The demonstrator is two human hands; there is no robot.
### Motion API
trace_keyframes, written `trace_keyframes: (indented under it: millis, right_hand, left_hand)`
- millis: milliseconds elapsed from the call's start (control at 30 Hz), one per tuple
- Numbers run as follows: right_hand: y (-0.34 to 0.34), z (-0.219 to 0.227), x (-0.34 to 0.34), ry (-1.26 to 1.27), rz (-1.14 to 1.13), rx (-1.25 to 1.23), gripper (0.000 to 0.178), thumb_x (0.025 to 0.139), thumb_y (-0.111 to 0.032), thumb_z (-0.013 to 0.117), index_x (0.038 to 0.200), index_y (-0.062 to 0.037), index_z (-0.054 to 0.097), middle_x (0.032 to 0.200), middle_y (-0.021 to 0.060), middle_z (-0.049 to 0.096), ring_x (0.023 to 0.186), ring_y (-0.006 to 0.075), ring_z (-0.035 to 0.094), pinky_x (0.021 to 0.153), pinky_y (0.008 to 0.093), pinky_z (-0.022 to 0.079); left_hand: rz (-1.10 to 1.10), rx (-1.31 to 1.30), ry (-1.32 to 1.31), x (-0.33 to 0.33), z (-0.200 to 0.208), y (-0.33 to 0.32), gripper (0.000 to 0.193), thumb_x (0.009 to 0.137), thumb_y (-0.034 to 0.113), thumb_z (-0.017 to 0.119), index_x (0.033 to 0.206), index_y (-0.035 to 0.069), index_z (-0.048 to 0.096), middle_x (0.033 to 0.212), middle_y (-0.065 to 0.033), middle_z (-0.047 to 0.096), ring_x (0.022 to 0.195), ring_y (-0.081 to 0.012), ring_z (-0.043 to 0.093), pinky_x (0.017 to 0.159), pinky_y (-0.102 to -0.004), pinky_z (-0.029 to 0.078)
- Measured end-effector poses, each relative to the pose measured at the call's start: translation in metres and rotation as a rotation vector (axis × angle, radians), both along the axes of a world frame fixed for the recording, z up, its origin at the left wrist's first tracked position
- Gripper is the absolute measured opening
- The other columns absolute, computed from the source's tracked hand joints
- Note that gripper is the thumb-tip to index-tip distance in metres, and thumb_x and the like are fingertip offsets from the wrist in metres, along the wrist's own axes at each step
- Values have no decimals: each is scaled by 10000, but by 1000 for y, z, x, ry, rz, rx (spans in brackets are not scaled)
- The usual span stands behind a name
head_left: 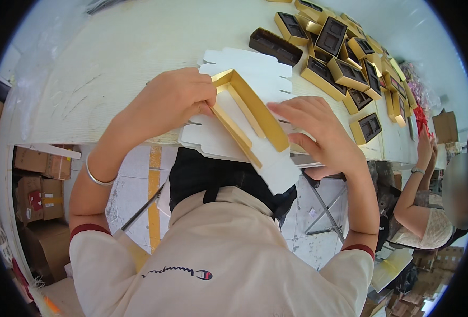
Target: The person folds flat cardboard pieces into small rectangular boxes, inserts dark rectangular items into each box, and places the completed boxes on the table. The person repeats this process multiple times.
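A partly folded gold cardboard box (274, 130), white on its flat end, lies slanted over a stack of flat white die-cut card blanks (211, 138) at the table's front edge. Gold walls stand up along its sides, and one flap leans inward. My left hand (184, 98), with a bangle on the wrist, pinches the box's left wall near its far corner. At the right wall is my right hand (321, 129), its thumb and forefinger spread, fingertips at or beside the gold card. Its other fingers are partly hidden.
Several gold boxes with dark inserts (345, 74) are heaped at the far right of the white table (112, 47). A loose dark plastic tray (275, 46) lies behind the blanks. Another person (421, 211) sits at the right, handling red material. Cardboard cartons (38, 198) stand under the table.
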State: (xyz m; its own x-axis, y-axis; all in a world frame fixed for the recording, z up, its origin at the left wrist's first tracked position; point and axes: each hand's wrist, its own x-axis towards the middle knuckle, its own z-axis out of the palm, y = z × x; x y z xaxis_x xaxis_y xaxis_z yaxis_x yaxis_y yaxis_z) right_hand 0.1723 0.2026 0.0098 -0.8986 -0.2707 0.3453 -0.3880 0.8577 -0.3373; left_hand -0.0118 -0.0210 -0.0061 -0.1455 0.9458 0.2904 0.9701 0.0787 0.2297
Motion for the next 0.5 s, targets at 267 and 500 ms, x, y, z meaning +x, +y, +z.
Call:
trace_keyframes:
  millis: [267, 500]
  right_hand:
    - [1, -6, -14, 76, 112, 167, 329, 690, -91, 737, 1000, -98, 627, 971, 53, 604, 947, 225, 567, 846, 361, 412]
    - [-4, -3, -22, 38, 146, 167, 316, 712, -84, 727, 1009, -73, 619, 972, 72, 598, 930, 249, 572, 815, 376, 426]
  left_hand:
    - [108, 431, -243, 7, 6, 8, 283, 802, 219, 693, 1046, 77, 670, 1054, -35, 670, 988, -189, 575, 798, -304, 476]
    - [273, -137, -417, -39, 28, 41, 363, 879, 299, 625, 1097, 10, 651, 977, -83, 667, 666, -125, 581, 586, -266, 482]
